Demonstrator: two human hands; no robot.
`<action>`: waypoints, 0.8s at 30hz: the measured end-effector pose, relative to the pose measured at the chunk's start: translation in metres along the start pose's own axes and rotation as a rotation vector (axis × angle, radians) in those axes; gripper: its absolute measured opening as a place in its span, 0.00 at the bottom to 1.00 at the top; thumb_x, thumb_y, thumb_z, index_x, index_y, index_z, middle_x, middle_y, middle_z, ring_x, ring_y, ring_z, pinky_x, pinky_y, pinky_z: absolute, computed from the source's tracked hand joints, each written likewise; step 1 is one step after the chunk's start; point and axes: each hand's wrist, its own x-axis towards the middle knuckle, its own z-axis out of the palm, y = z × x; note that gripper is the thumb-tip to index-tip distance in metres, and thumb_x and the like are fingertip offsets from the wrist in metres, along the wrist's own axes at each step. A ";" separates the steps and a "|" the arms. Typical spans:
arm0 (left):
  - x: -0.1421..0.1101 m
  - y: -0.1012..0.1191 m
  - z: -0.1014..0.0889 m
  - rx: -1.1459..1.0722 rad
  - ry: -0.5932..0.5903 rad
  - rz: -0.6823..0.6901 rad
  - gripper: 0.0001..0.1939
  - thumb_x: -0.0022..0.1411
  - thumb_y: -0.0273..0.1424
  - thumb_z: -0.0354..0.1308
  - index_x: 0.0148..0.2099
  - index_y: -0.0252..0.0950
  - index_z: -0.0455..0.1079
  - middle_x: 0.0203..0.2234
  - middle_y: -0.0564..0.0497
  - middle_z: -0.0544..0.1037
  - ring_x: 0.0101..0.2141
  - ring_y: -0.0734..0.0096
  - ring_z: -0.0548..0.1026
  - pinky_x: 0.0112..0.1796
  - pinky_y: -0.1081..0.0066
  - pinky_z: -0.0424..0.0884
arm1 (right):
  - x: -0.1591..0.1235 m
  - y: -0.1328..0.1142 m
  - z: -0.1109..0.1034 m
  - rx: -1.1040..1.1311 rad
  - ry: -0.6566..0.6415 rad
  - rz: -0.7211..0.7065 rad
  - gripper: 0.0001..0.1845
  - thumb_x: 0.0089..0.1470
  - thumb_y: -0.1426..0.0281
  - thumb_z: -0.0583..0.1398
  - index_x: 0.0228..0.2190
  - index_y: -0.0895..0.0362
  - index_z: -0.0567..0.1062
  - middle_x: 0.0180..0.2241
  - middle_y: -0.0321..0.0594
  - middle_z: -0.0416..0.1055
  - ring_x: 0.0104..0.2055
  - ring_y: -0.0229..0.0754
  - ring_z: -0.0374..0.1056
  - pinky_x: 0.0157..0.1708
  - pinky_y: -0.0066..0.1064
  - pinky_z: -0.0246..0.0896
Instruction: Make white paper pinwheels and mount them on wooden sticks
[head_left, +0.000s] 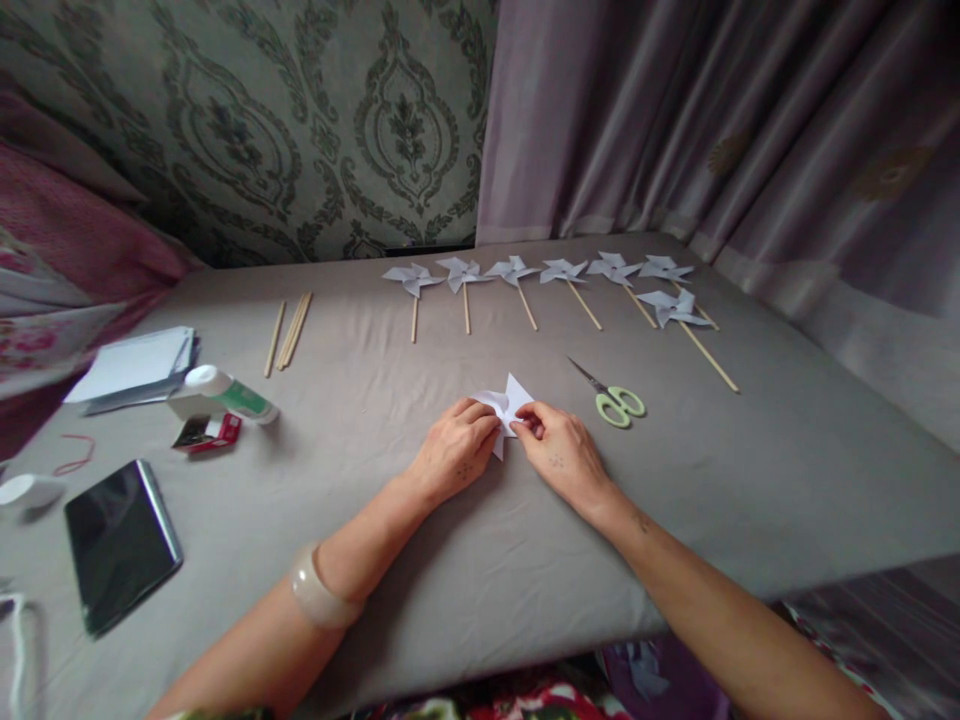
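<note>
A white paper pinwheel (510,396) without a stick lies at the middle of the table between my hands. My left hand (461,445) pinches its left side, fingers closed on the paper. From the right, my right hand (562,450) grips the paper near its centre between thumb and forefinger. The pinwheel's lower part is partly hidden behind my fingers. To the right of my right hand lie scissors (619,402) with light green handles, their blades pointing up and left.
Several finished pinwheels (517,270) on sticks lie along the back. Loose wooden sticks (294,332) are at back left. On the left are a paper stack (131,365), a glue stick (232,393), a small red box (208,433), a white cap (28,490) and a phone (124,545).
</note>
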 end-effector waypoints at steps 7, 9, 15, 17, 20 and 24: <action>0.000 0.000 0.000 0.001 0.000 0.008 0.11 0.65 0.26 0.49 0.40 0.34 0.72 0.37 0.45 0.76 0.41 0.64 0.70 0.44 0.64 0.70 | 0.000 0.002 0.003 0.007 0.027 -0.023 0.05 0.54 0.69 0.58 0.33 0.55 0.75 0.30 0.41 0.76 0.30 0.41 0.69 0.33 0.31 0.60; -0.001 0.001 -0.001 0.008 -0.007 0.013 0.10 0.65 0.26 0.49 0.41 0.34 0.73 0.37 0.45 0.76 0.41 0.64 0.70 0.44 0.64 0.70 | 0.001 0.003 0.003 0.007 0.024 -0.022 0.05 0.54 0.69 0.59 0.33 0.55 0.75 0.29 0.41 0.76 0.30 0.41 0.69 0.32 0.31 0.60; 0.000 0.003 -0.002 0.008 -0.013 0.021 0.12 0.65 0.25 0.48 0.41 0.36 0.74 0.36 0.45 0.76 0.42 0.63 0.70 0.44 0.63 0.71 | 0.002 0.002 0.004 0.018 0.035 -0.029 0.05 0.54 0.70 0.58 0.31 0.54 0.75 0.28 0.40 0.76 0.28 0.40 0.69 0.31 0.30 0.59; 0.000 0.002 -0.002 0.011 -0.010 0.025 0.12 0.65 0.25 0.48 0.41 0.36 0.74 0.36 0.45 0.75 0.42 0.63 0.70 0.43 0.63 0.71 | 0.002 0.002 0.004 0.020 0.027 -0.026 0.05 0.54 0.70 0.57 0.31 0.55 0.75 0.29 0.40 0.76 0.29 0.40 0.69 0.31 0.30 0.59; 0.000 0.002 -0.002 0.022 -0.007 0.023 0.12 0.65 0.25 0.49 0.41 0.35 0.74 0.37 0.45 0.75 0.42 0.63 0.70 0.44 0.63 0.72 | 0.003 0.002 0.004 0.020 0.014 -0.020 0.06 0.54 0.70 0.57 0.32 0.55 0.75 0.29 0.41 0.76 0.29 0.41 0.69 0.32 0.31 0.59; -0.001 0.002 -0.001 0.024 -0.007 0.024 0.11 0.65 0.25 0.49 0.42 0.35 0.74 0.37 0.44 0.75 0.42 0.63 0.70 0.44 0.63 0.72 | 0.003 0.002 0.004 0.022 0.013 -0.023 0.05 0.54 0.71 0.57 0.32 0.55 0.74 0.29 0.41 0.76 0.30 0.41 0.69 0.32 0.31 0.59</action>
